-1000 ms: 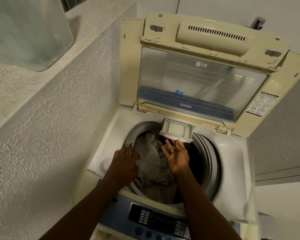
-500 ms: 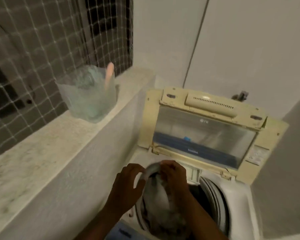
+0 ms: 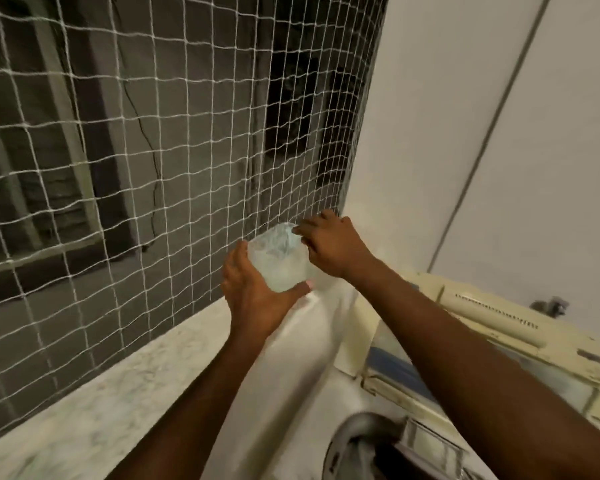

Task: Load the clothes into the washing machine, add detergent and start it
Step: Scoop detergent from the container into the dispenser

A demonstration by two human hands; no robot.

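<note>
A translucent plastic bag of pale detergent [image 3: 278, 261] stands on the marble ledge [image 3: 125, 382] by the netted window. My left hand [image 3: 257, 292] wraps around the bag's lower side. My right hand [image 3: 329, 244] pinches the bag's top edge. The top-loading washing machine [image 3: 492, 341] sits at the lower right with its cream lid raised. Part of the drum opening [image 3: 364, 441] shows at the bottom, with dark clothes inside, blurred.
A white mesh net [image 3: 174, 133] covers the dark window behind the ledge. A white wall with a thin pipe [image 3: 492, 109] rises at the right, behind the machine. A tap fitting [image 3: 548, 306] sticks out above the lid.
Both hands left the drum and the clothes and rose to the ledge, taking hold of the detergent bag. The view swung up and to the left.
</note>
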